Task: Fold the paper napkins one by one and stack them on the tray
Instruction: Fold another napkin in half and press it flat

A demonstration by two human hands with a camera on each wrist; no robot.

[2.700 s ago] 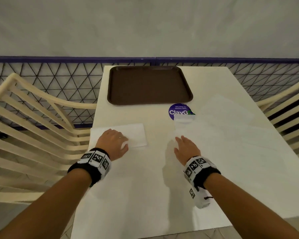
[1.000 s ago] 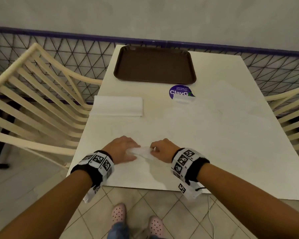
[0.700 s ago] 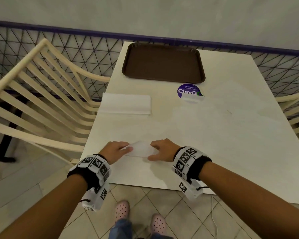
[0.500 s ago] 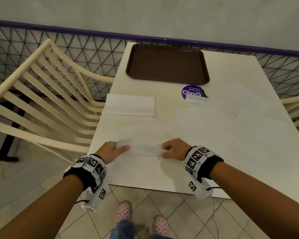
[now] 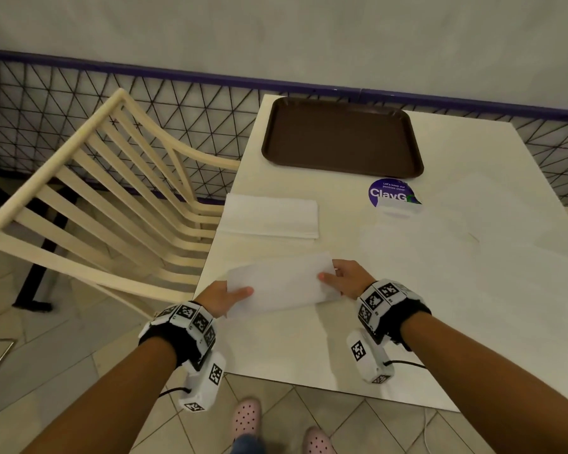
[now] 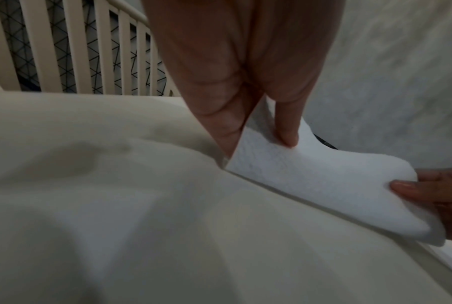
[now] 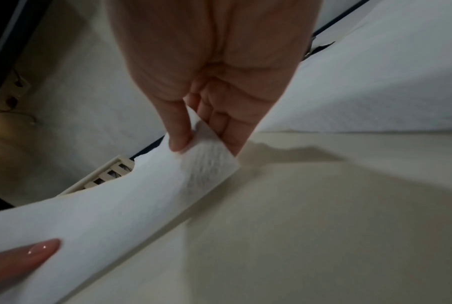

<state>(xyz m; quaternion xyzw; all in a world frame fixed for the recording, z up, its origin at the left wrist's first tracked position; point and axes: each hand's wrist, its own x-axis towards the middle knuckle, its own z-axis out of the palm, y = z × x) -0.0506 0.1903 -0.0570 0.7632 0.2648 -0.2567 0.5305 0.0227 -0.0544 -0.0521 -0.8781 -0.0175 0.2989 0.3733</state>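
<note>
Head: purple sticker reads "ClayG", rest covered. Cream surface, brown tray at far edge, mesh fence, tile floor. Napkin lies left-right near front edge, pinched by left hand and right hand.
Left wrist: thumb on top of napkin.
Right wrist: grip pinching napkin end.

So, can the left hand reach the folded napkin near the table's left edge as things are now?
Probably not yet: the left hand and right hand both pinch the napkin. The way to the folded napkin looks free, once the left hand lets go.
</note>
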